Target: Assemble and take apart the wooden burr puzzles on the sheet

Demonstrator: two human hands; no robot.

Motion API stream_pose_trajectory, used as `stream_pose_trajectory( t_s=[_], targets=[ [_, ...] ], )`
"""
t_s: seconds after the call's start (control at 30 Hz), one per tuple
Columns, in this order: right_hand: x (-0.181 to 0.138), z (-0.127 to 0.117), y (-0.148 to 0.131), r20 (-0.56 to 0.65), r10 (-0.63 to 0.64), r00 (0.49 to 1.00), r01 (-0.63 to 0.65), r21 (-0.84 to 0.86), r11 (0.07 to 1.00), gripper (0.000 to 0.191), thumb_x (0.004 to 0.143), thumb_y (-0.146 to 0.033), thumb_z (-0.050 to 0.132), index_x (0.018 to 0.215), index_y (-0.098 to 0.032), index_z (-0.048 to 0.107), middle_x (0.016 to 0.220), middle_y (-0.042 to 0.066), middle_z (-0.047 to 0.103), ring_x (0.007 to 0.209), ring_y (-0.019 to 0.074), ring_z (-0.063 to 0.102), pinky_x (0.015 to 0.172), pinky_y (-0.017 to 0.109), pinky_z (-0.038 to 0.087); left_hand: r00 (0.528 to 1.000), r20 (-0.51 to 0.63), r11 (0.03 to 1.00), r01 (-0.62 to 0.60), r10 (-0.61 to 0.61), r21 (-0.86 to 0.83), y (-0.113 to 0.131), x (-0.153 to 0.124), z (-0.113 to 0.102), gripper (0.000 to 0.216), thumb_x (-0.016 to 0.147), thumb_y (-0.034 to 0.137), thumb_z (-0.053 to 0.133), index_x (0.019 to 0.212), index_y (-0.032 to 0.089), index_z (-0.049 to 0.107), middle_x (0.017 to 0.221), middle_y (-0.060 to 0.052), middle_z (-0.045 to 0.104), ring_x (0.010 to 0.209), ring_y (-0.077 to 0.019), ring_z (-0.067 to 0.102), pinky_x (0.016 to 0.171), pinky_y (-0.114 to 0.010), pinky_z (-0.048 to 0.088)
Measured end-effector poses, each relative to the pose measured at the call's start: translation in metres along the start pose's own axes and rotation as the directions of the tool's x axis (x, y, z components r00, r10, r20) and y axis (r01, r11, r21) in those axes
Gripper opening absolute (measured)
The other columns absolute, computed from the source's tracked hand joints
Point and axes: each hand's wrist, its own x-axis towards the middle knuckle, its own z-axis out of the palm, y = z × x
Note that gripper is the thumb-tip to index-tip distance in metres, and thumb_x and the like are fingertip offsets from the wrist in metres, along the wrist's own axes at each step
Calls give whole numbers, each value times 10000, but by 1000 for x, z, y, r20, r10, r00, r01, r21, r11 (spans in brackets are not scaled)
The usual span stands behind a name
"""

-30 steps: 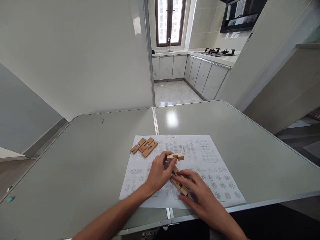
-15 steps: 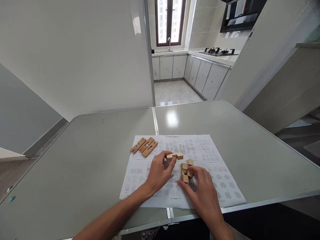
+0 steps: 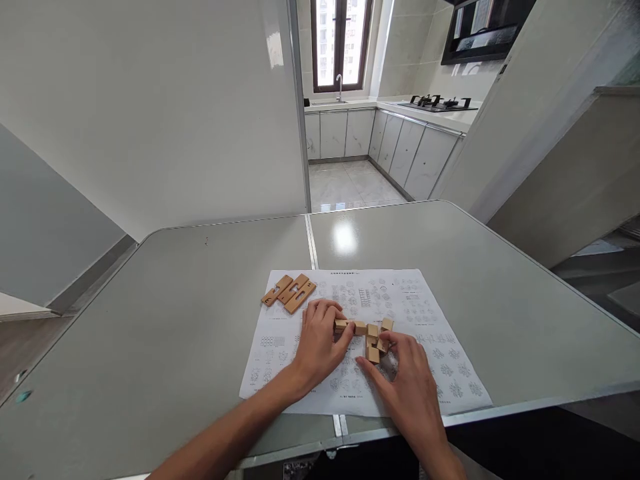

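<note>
My left hand [image 3: 323,337] pinches a notched light-wood puzzle piece [image 3: 360,328] between thumb and fingers, with its right end pointing at the other blocks. That end looks close to or touching the joined wooden puzzle blocks [image 3: 373,355]; I cannot tell which. Around those blocks my right hand [image 3: 407,377] is closed, fingertips on their right side and thumb at their lower left. Both pieces are above or on a printed paper sheet [image 3: 270,380] covered in small diagrams. Part of the held piece is hidden behind my left fingers.
Three flat brown wooden pieces with cutouts [image 3: 295,290] lie at the sheet's upper left corner. Everything rests on a grey-green table [image 3: 150,347] with a metal seam [image 3: 311,241] down its middle. A small teal object [image 3: 23,397] is at the far left edge.
My left hand has brought its puzzle piece down and slightly toward the joined blocks. The blocks in my right hand have shifted a little to the right.
</note>
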Motion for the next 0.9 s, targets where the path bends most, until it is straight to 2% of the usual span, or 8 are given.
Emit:
stream_pose_trajectory(
  t_s=[0.17, 0.37, 0.9],
  targets=[
    [-1, -1, 1, 13, -18, 1000, 18, 18, 1000, 518, 906, -685, 647, 1224, -283, 572, 1204, 91, 647, 1094, 334, 603, 846, 463, 545, 1000, 20, 997, -9, 8, 81, 2, -2, 1, 51, 955, 199, 629, 913, 202, 600, 1189, -92, 633, 1210, -304, 530, 1020, -516, 449],
    [-2, -4, 1, 38, -36, 999, 33, 79, 996, 483, 925, -572, 683, 1293, -289, 548, 1215, 84, 650, 1107, 321, 613, 915, 471, 543, 999, 30, 996, -21, 19, 88, 3, -2, 0, 23, 954, 191, 623, 968, 210, 622, 1193, -89, 629, 1209, -300, 534, 1017, -517, 453],
    [-3, -6, -1, 49, -19, 999, 15, 84, 996, 356, 969, -513, 637, 1234, -283, 572, 1204, 75, 656, 1094, 303, 622, 905, 468, 543, 1000, -1, 992, -25, 25, 120, 2, -3, 2, 125, 912, 179, 637, 1009, 206, 562, 1169, -102, 623, 1157, -299, 538, 983, -513, 467]
  ],
)
